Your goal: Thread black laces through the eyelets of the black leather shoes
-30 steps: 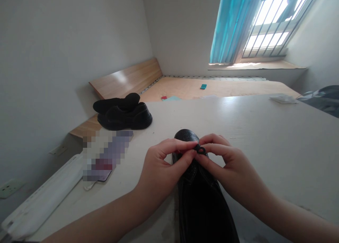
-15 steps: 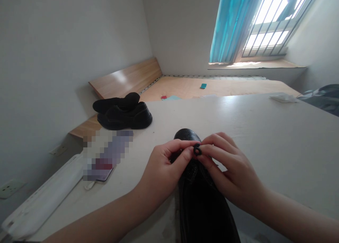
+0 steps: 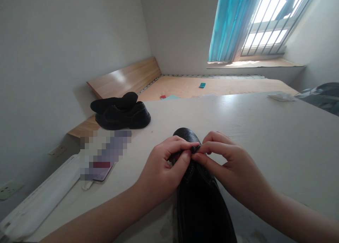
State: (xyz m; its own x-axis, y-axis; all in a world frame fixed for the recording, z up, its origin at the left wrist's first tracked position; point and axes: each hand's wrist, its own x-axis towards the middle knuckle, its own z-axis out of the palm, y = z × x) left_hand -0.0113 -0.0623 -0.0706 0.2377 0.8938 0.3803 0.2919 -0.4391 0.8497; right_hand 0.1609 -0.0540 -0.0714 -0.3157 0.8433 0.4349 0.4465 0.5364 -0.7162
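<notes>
A black leather shoe (image 3: 201, 204) lies on the white table (image 3: 265, 137), toe pointing away from me. My left hand (image 3: 164, 169) and my right hand (image 3: 230, 165) meet above its tongue. Both pinch the black shoelace (image 3: 195, 149) between thumb and forefinger, fingertips almost touching. The rest of the lace is hidden under my fingers.
A second black shoe (image 3: 123, 117) with a dark insole (image 3: 113, 102) on it sits at the table's far left. A blurred flat object (image 3: 103, 155) and a long white box (image 3: 39, 204) lie at the left. Beyond are a wooden bed frame (image 3: 201, 86) and a barred window with a blue curtain (image 3: 233, 24).
The small lace loop between my fingertips has been drawn tighter and is now nearly hidden. My hands closed slightly together; the shoe stayed put.
</notes>
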